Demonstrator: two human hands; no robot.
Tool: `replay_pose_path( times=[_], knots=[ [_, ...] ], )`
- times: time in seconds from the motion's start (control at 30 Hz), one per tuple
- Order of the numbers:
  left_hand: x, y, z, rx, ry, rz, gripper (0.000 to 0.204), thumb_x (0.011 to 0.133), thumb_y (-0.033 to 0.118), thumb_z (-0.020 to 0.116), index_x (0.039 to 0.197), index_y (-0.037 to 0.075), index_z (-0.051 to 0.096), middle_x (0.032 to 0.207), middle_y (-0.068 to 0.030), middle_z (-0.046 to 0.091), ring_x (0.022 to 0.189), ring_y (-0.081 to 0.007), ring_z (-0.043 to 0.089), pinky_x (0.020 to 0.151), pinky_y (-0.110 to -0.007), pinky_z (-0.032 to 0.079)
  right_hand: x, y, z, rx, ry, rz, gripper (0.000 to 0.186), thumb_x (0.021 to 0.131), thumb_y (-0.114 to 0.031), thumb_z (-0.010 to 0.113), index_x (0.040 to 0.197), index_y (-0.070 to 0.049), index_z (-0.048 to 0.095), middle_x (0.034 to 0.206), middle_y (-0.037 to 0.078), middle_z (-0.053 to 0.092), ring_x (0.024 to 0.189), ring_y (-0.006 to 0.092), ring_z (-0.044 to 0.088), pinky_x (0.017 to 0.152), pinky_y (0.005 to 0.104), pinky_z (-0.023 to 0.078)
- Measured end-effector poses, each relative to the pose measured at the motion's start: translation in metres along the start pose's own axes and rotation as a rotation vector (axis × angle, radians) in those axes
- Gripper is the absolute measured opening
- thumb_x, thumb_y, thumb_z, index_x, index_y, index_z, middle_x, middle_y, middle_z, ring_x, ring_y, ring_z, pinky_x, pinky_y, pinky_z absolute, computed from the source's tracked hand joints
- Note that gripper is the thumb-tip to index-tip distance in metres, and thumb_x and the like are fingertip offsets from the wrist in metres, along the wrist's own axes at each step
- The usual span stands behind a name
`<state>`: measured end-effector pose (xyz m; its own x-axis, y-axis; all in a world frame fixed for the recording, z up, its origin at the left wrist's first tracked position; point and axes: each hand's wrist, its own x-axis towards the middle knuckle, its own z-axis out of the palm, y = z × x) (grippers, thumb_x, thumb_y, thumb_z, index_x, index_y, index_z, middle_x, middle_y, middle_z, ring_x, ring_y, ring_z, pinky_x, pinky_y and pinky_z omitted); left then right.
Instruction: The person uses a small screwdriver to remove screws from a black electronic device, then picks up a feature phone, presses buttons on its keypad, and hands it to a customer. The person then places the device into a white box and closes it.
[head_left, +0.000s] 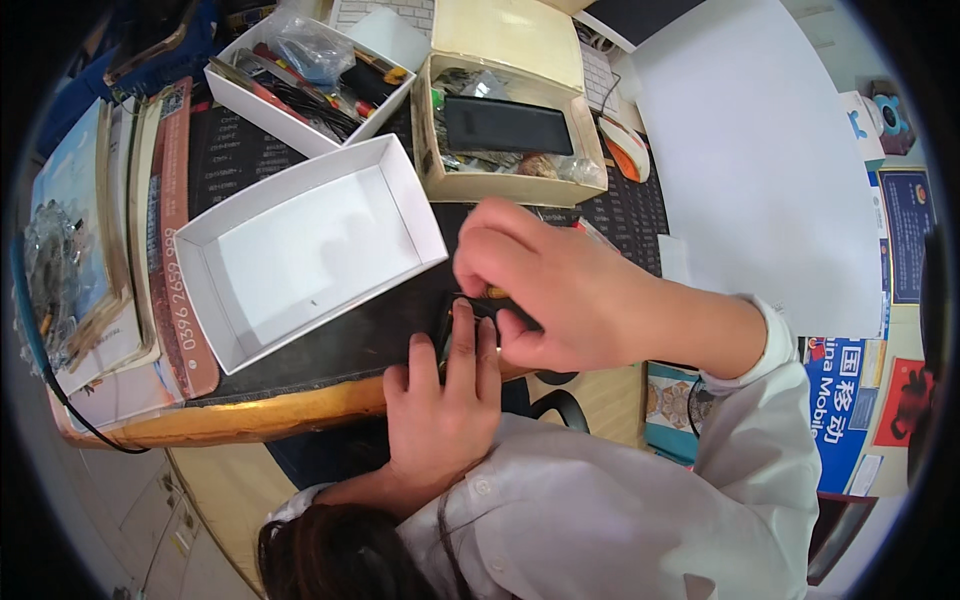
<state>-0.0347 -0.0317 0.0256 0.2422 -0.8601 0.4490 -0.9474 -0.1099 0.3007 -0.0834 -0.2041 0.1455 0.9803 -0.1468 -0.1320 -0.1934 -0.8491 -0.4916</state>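
My right hand [520, 280] is curled closed over a small yellow handled tool [495, 292], which its fingers mostly hide, near the desk's front edge. Just left of it, my left hand [440, 400] has its fingertips pressed on a black device [448, 310], holding it against the dark mat [300, 370]. The fingers of my left hand are slightly bent and side by side, and cover much of the device. An empty white box [205, 280] lies tilted across the mat to the left of both hands.
Behind are a white box of tools [245, 100] and a cream box [460, 185] holding a black phone [505, 125]. Stacked papers and books [140, 340] fill the left side. An orange-white mouse [625, 150] and a large white panel [760, 160] are at the right.
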Motion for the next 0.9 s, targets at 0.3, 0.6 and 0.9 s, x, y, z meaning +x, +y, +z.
replay_pose_path(
  times=[0.3,0.6,0.9],
  knots=[
    [0.001,-0.001,0.000,0.021,0.019,0.016,0.035,0.084,0.017,0.058,0.112,0.004,0.074,0.130,-0.0160,0.066,0.091,-0.0329,0.059,0.057,-0.039,0.043,-0.008,0.014,0.034,-0.037,0.466,-0.227,0.030,0.080,-0.005,0.081,0.106,-0.002,0.067,0.097,0.010,0.071,0.083,0.0277,0.070,0.069,0.0349,0.055],
    [0.004,0.000,-0.004,0.032,-0.018,0.017,0.035,0.086,0.017,0.056,0.112,0.004,0.075,0.130,-0.0151,0.067,0.092,-0.0307,0.057,0.059,-0.039,0.044,-0.022,0.015,0.044,0.136,0.421,-0.071,0.031,0.086,-0.001,0.074,0.116,0.001,0.066,0.101,0.015,0.074,0.081,0.0294,0.072,0.068,0.0332,0.058],
    [0.008,0.001,-0.008,0.027,-0.079,-0.015,0.033,0.088,0.016,0.056,0.112,0.005,0.076,0.130,-0.0137,0.067,0.091,-0.0297,0.059,0.059,-0.038,0.045,-0.026,0.020,0.037,0.172,0.366,-0.107,0.042,0.086,0.000,0.071,0.127,0.005,0.061,0.115,0.018,0.070,0.101,0.0330,0.071,0.084,0.0390,0.059]
  ],
)
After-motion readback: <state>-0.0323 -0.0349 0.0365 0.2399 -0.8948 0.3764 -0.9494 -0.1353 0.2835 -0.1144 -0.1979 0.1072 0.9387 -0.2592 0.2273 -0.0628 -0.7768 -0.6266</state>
